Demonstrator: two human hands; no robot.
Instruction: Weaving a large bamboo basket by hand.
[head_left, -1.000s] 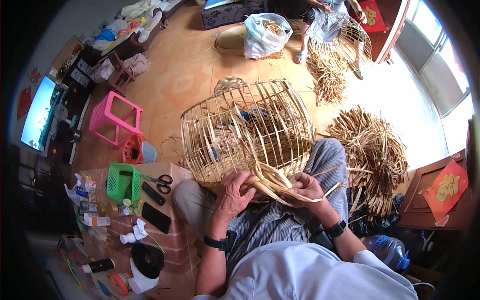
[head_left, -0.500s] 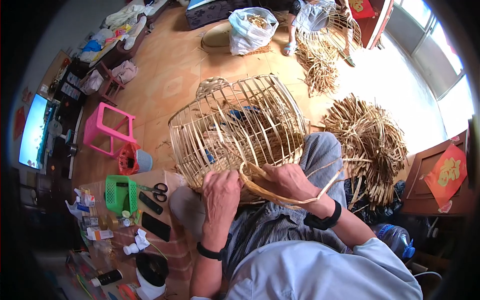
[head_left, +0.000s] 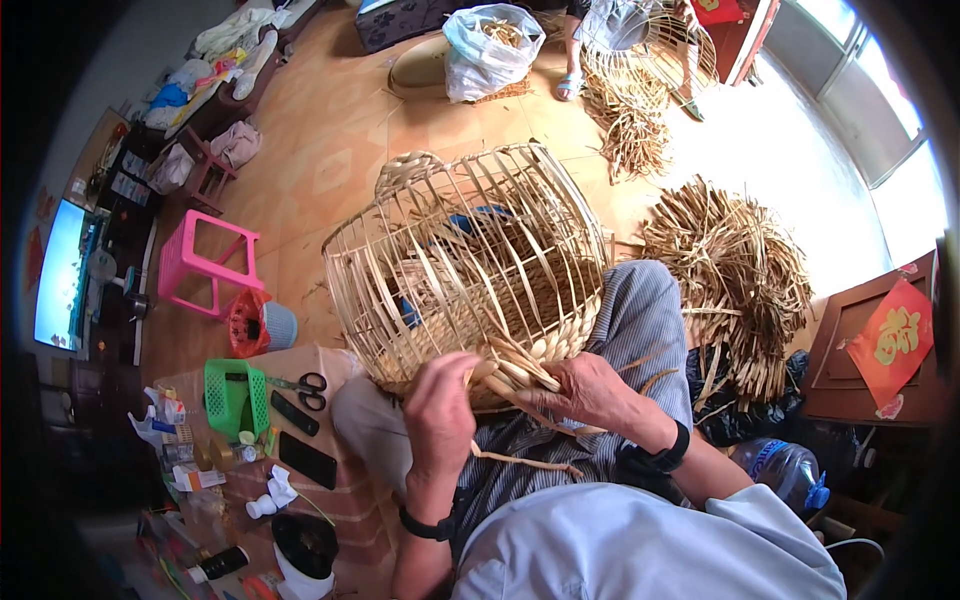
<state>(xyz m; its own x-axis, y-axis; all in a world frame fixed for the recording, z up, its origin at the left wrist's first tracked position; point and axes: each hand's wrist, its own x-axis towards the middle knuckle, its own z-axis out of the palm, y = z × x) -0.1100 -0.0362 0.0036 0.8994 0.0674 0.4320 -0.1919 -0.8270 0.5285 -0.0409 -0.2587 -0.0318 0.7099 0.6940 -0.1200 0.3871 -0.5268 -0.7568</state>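
Observation:
A partly woven straw basket (head_left: 470, 265) with an open frame of ribs lies tilted across my lap. Along its near edge runs a thick twisted straw braid (head_left: 515, 375). My right hand (head_left: 590, 395) is closed round that braid and its loose strands, right of centre. Left of the braid, my left hand (head_left: 440, 410) has its fingers curled together, and a thin straw strand (head_left: 525, 460) trails from below it across my striped trousers. The left fingertips are partly hidden. A plaited handle (head_left: 405, 170) stands at the basket's far end.
A big bundle of dry straw (head_left: 725, 280) lies to the right. On the left, a cloth-covered surface holds a green plastic basket (head_left: 235, 400), scissors (head_left: 305, 388) and a phone (head_left: 307, 460). Beyond is a pink stool (head_left: 210, 265). Another person's foot (head_left: 569, 85) shows at the far side.
The wide strand loop at my right wrist has been drawn down to the braid. My right hand has moved in closer along it; a loose strand now hangs beneath my left hand.

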